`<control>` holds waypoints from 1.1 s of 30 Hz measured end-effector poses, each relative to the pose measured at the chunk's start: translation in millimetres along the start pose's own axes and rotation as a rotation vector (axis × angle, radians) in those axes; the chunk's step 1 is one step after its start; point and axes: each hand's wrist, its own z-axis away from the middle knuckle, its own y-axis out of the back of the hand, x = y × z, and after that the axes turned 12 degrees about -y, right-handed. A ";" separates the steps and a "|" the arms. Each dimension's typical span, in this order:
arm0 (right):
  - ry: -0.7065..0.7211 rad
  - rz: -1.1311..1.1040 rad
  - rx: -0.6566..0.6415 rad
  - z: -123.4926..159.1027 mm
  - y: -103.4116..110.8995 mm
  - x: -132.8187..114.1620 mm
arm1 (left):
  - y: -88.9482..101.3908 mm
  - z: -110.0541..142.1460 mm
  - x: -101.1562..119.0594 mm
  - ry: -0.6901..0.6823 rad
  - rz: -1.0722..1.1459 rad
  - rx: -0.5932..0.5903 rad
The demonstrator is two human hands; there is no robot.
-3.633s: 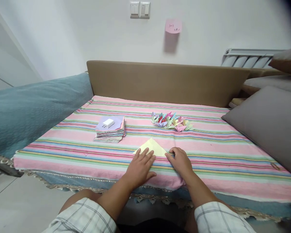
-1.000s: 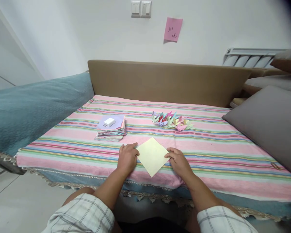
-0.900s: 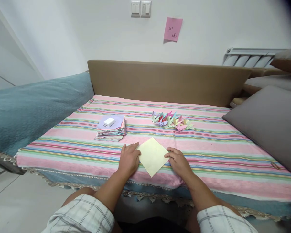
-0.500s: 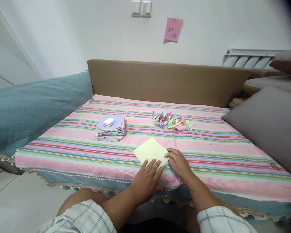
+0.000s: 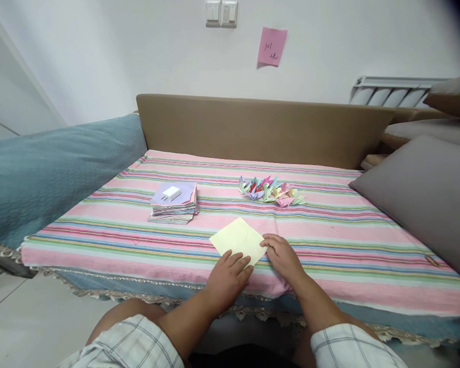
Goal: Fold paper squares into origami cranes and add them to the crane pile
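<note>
- My left hand (image 5: pixel 227 278) lies flat, fingers spread, on the near corner of the yellow paper (image 5: pixel 237 240).
- My right hand (image 5: pixel 283 255) pins its right corner, grip not clamped.

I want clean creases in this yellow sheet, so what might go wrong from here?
1. The yellow sheet lies on a soft striped cover near its front edge, so it may give under pressure and blur a crease.
2. The left hand covers the sheet's near corner, so corners may be matched unseen and end up skewed.
3. The right hand pins only the right corner; the sheet could pivot.
</note>
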 end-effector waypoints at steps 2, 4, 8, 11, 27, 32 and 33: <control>-0.002 -0.012 0.005 0.0 0.4 -0.7 | 4.8 -1.4 -2.4 0.010 0.011 0.043; -0.005 -0.021 0.009 -0.1 0.8 -1.5 | 9.3 -2.3 -5.3 0.025 0.023 0.054; -0.003 -0.036 0.008 -0.4 1.6 -2.3 | 17.6 -0.7 -12.3 0.048 0.029 0.055; -0.012 -0.041 -0.002 -0.7 2.1 -2.5 | 24.8 2.7 -17.1 0.065 0.054 0.076; -0.009 -0.097 0.049 -4.7 7.1 -1.5 | 34.6 10.7 -29.8 0.078 0.124 0.050; -0.013 -0.100 0.064 -5.5 8.6 -0.8 | 38.6 13.3 -40.1 0.103 0.161 0.089; -0.014 -0.098 0.065 -5.4 8.7 -1.4 | 39.9 13.7 -41.6 0.099 0.161 0.095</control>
